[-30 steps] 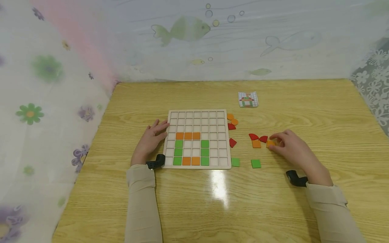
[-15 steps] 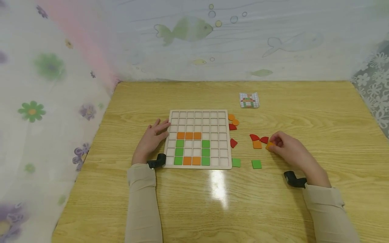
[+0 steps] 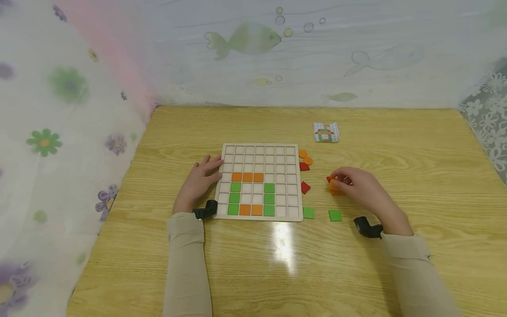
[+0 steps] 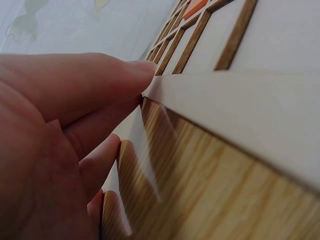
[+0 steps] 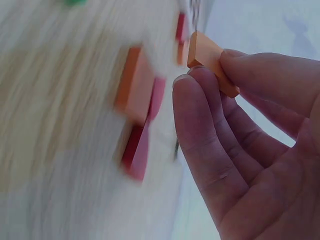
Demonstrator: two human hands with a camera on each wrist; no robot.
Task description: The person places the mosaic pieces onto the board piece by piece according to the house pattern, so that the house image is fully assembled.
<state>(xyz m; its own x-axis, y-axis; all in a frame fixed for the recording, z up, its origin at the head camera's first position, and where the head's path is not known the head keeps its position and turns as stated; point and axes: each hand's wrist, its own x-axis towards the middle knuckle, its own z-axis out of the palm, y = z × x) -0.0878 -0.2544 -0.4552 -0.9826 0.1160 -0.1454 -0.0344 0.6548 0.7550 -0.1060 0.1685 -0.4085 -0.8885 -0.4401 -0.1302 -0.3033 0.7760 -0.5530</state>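
Note:
Between thumb and fingers, my right hand (image 3: 358, 187) pinches an orange square tile (image 5: 209, 57), lifted off the table in the right wrist view. Below it lie another orange square tile (image 5: 137, 90) and red quarter-round tiles (image 5: 136, 152), largely covered by the hand in the head view. My left hand (image 3: 199, 182) rests at the left edge of the wooden grid board (image 3: 259, 159), its fingertips touching the rim in the left wrist view. Orange tiles (image 3: 247, 177) fill three cells in the board's middle row. Green tiles (image 3: 235, 198) form two columns below, with orange ones between them in the bottom row.
Right of the board lie orange round tiles (image 3: 303, 153), red tiles (image 3: 305, 187) and green square tiles (image 3: 335, 215). A small pattern card (image 3: 326, 132) lies farther back. Painted fabric (image 3: 245, 57) stands behind the table (image 3: 253, 264) and along its left side.
My right hand has picked up the orange tile and carried it left, over the other orange tile and the red ones. The left hand stays at the board's edge.

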